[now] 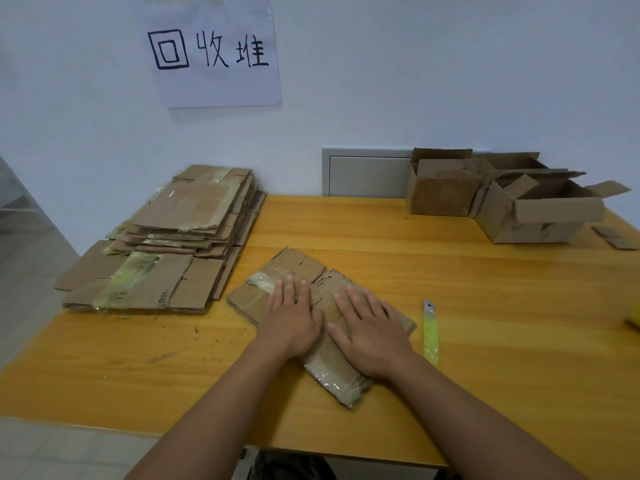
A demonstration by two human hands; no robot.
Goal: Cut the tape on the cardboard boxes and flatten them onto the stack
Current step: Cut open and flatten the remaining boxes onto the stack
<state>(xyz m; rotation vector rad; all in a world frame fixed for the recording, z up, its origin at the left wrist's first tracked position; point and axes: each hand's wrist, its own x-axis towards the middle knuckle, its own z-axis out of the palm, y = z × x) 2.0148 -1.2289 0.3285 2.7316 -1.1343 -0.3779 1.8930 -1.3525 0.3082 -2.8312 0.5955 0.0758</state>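
Observation:
A flattened cardboard box (298, 268) with clear tape on its ends lies on the wooden table (485, 289) in front of me. My left hand (292, 318) and my right hand (372, 332) rest palm down on it, side by side, fingers spread and flat. A yellow utility knife (430, 332) with its blade out lies on the table just right of my right hand, untouched. The stack of flattened boxes (173, 244) sits at the table's left side. Unflattened open boxes (533, 209) stand at the far right.
A paper sign (211, 53) with handwritten characters hangs on the wall above the stack. A grey wall panel (363, 174) is behind the table. Small cardboard scraps (614, 239) lie at the right edge, and a yellow object (634, 318) peeks in there.

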